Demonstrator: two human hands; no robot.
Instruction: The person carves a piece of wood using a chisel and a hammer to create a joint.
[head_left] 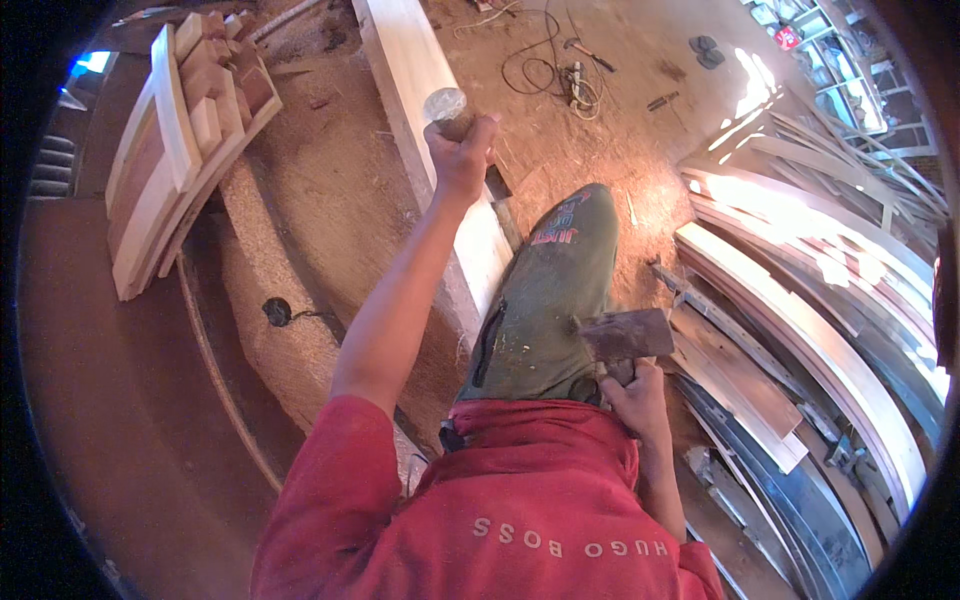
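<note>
The left hand (462,150) is raised and closed in a fist around the wooden handle of a chisel (449,112), whose worn, rounded grey butt end sticks up above the knuckles. The blade is hidden below the fist, over the long pale plank (415,75) that runs from the far middle of the scene toward the person. The plank is smooth, light, squared timber with straight edges.

The right hand (640,400) is near, low at the right, closed around the handle of a hammer (628,337). Its head is a dark, rusty brown block of metal, roughly rectangular with a dull, pitted face, held beside the person's green trouser leg (550,290).

The floor (330,180) is covered in fine tan sawdust. At far left lies a stack of curved wooden pieces (180,140), reddish and pale layers with short blocks on top. To the right, long curved strips of wood (800,300) lie side by side in arcs, some sunlit. Cables (560,75) coil on the far floor.
</note>
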